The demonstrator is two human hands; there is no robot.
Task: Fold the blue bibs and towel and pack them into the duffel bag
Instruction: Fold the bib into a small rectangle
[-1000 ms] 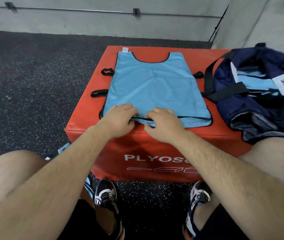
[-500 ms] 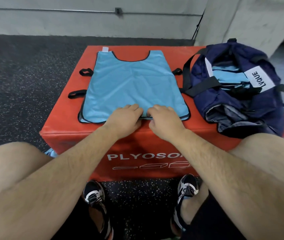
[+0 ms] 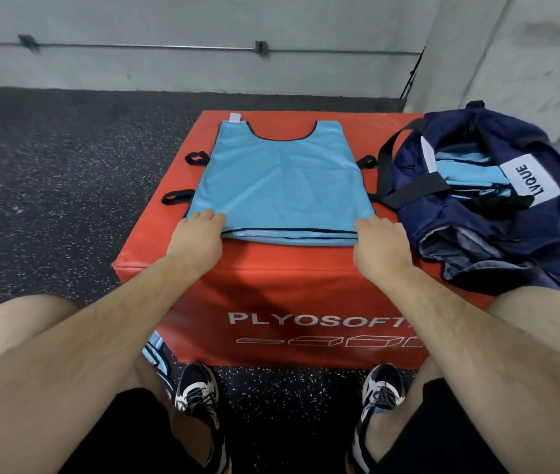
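The near left corner of the light blue sleeveless bib (image 3: 282, 186), edged in dark trim, is pinched by the left hand (image 3: 200, 239). Its fingers are curled down onto the top of the cloth and the thumb is set against the hem edge. The near right corner is taken in the same way by the right hand (image 3: 382, 249), with bent fingers laid over the cloth and the thumb at the hem. The two hands are held well apart, one at each end of the hem.

The bib is laid flat on top of the red padded vinyl box (image 3: 306, 278). Its long axis is run away from the person, with the scooped neckline pointed toward the far wall and the hem toward the person. Stacked layers can be seen at the hem. Just to the right, the open navy fabric duffel bag (image 3: 518, 241) is set at the box's right end, and folded light blue cloth (image 3: 466, 172) is seen inside it.
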